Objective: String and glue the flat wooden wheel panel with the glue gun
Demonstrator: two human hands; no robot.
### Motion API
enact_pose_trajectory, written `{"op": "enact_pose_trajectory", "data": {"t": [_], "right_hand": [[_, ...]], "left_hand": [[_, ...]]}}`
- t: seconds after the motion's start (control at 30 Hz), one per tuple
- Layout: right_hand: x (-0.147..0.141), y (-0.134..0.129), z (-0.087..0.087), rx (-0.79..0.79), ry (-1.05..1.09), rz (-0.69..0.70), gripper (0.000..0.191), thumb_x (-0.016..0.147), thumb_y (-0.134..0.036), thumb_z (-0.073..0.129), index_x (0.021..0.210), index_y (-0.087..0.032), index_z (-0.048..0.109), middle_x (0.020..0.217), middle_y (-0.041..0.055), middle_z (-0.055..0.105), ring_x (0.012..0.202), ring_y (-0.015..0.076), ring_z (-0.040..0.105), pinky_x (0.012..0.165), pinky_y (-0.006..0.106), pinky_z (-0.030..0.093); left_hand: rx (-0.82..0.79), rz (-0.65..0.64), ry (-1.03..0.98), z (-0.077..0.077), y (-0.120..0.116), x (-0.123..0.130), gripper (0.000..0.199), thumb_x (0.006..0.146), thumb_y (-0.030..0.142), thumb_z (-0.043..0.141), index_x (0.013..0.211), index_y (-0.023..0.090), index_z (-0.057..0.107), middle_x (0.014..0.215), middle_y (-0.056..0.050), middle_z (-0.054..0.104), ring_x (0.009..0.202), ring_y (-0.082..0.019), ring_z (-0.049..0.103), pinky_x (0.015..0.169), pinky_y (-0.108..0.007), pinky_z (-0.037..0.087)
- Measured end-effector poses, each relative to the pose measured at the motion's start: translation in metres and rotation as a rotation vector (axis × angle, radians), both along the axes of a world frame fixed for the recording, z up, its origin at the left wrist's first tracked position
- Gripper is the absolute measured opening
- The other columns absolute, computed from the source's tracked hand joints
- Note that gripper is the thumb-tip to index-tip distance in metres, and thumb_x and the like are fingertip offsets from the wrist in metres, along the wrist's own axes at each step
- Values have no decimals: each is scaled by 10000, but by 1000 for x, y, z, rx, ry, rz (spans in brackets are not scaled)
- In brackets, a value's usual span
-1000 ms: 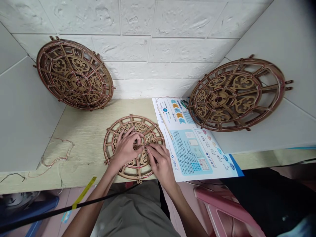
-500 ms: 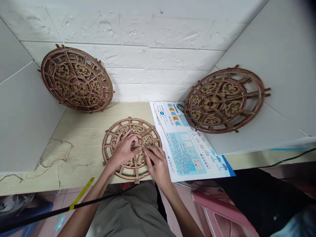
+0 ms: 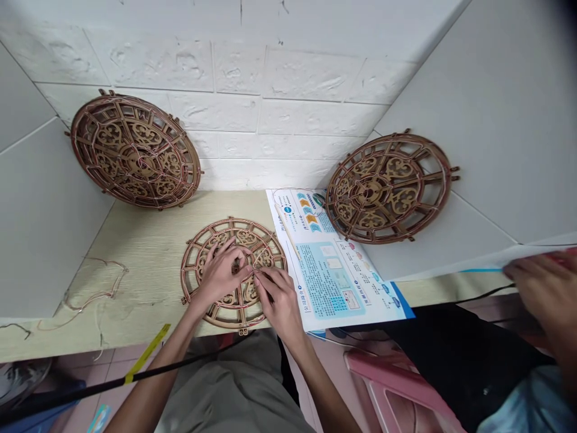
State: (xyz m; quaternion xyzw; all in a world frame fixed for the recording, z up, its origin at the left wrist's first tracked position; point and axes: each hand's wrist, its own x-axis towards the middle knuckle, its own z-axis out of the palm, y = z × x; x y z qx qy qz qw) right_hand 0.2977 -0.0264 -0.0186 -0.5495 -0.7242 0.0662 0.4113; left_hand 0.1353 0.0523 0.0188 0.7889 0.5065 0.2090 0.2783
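Observation:
A round brown openwork disc [image 3: 231, 227] with scroll-shaped panels lies flat on the table, thin reddish wires running along its rings and spokes. Over its middle, my left hand [image 3: 225, 270] has its thumb and forefinger closed close to a pale thin wire [image 3: 261, 255]. My right hand [image 3: 277, 291] meets it fingertip to fingertip, pinching that wire just right of the disc's centre. The exact hold is partly hidden by the fingers. Two similar discs lean upright behind: a left disc [image 3: 135, 162] against the wall and a right disc [image 3: 367, 192] against a grey panel.
A printed sheet [image 3: 311, 282] with a thin stick [image 3: 288, 231] on it lies right of the flat disc. Loose wire [image 3: 110, 293] trails over the table [image 3: 148, 240] at left. Another person's hand [image 3: 541, 288] is at the right edge. A pink stool [image 3: 401, 382] stands below.
The view has shifted slightly. Another person's hand has come in at the right edge. My hands keep almost the same pinching pose over the disc.

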Motion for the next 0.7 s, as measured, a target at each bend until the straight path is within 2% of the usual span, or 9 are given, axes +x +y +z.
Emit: {"op": "enact_pose_trajectory", "data": {"t": [0.2,0.4,0.7], "right_hand": [[-1,0,3,-6,43,-9,265,1026,-218,509,1186,-220,720,1144,87,715,1095,239,615,929,439,538],[-1,1,3,21,69,-7,241,1013,-186,528,1145,-187,729,1110,85,729,1071,233,627,907,419,536],[-2,2,3,6,61,-20,255,1019,-202,505,1121,-221,738,1111,82,727,1061,238,628,905,431,537]], "left_hand": [[67,90,19,2,-3,9,212,860,278,649,720,215,503,1172,17,731,1438,-280,436,1228,-570,172],[70,87,33,3,-3,9,234,843,254,662,700,209,482,1189,20,725,1439,-275,434,1229,-557,178],[70,75,64,2,-2,10,231,843,239,651,714,205,463,1221,42,711,1451,-278,414,1228,-579,153]]}}
